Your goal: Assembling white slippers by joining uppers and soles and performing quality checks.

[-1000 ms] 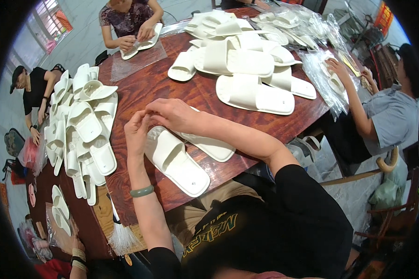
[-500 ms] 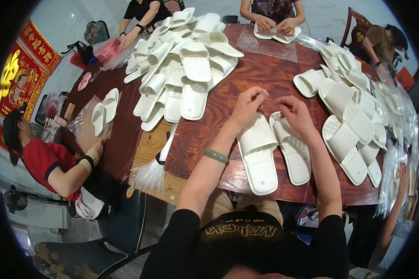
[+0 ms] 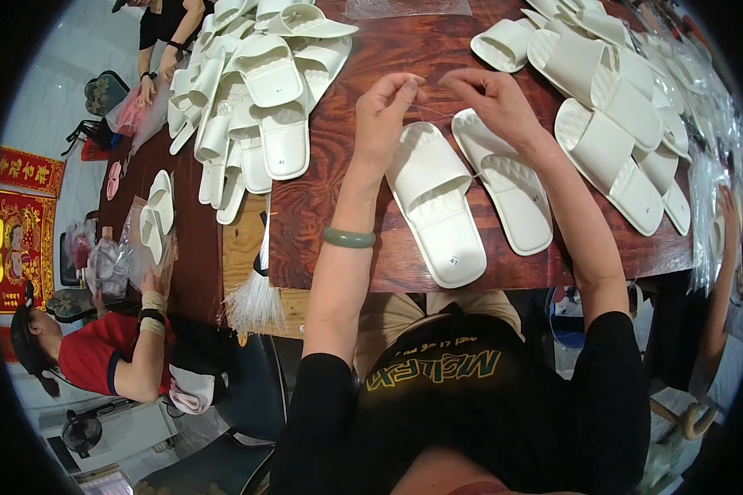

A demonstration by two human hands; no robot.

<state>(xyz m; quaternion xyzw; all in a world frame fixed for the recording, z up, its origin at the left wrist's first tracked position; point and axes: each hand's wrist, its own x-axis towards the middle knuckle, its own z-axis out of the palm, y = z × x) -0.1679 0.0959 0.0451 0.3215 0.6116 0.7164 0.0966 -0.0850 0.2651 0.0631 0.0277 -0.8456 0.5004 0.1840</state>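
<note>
Two white open-toe slippers lie side by side on the table before me, the left slipper (image 3: 443, 231) and the right slipper (image 3: 516, 202), soles down and heels toward me. Just beyond their toes, my left hand (image 3: 385, 111) is closed in a pinch, with a green bangle (image 3: 348, 238) on that wrist. Facing it across a small gap, my right hand (image 3: 491, 103) pinches too, its wrist above the right slipper. A faint thin strand (image 3: 431, 109) shows between the fingertips. Its ends are too fine to follow.
White slippers are heaped in a pile (image 3: 285, 136) at the far left and another pile (image 3: 598, 153) at the right. A bundle of white strands (image 3: 256, 301) hangs at the table's left edge. A person in red (image 3: 107, 355) works at left beside a slipper pair (image 3: 157, 216).
The view has shifted, and the person across the table has left it. My hands remain pinched beyond the slippers' toes, with a slightly wider gap between the fingertips.
</note>
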